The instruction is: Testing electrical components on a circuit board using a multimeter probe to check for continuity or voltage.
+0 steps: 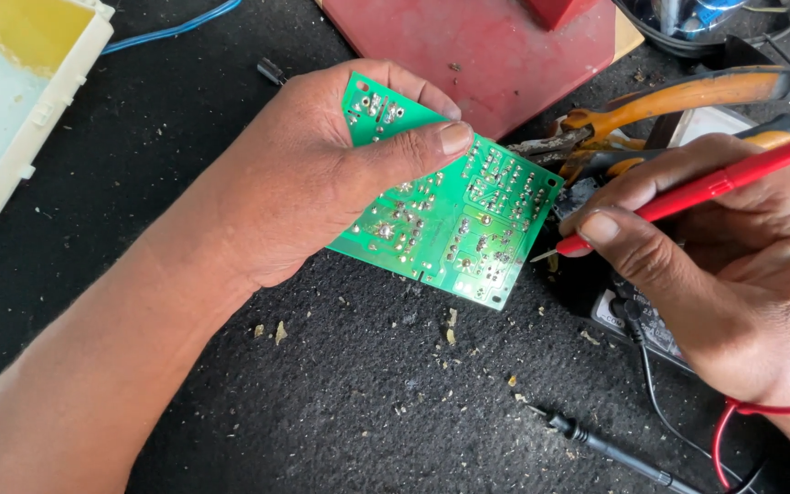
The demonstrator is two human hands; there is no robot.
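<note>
Casing [11, 119], off-white plastic with a yellowed patch, far left on the black mat [322, 402]; blue wire [171, 29] just beyond it at the top edge; small dark plug [270, 70] lying near the knuckles of the left hand [313, 174].

Left hand, item held: green circuit board [468, 220], solder side up, tilted, lifted clear of the mat; thumb pressed across the face, fingers curled over the far edge, grip closed firmly on the board's left part; the hand covers that corner of the board.

Crumbs and flakes [450, 329] of debris scattered on the mat below the board.

Red board [486, 46], flat, worn, behind the circuit board at top centre.

Pliers [688, 96], orange-and-black handles, lying past the board's right edge, jaws pointing left, partly hidden by the right hand [733, 265].

Right hand, item held: red probe [706, 187], pinched pen-fashion between thumb and fingers, grip closed on it; its metal tip sits just beside the right edge of the circuit board, whether touching cannot be told; red lead [761, 409] looping at the wrist.

Meter [651, 325], dark, mostly hidden beneath the right hand.

Black probe [614, 450], lying loose on the mat at lower right, well apart from both hands.
</note>
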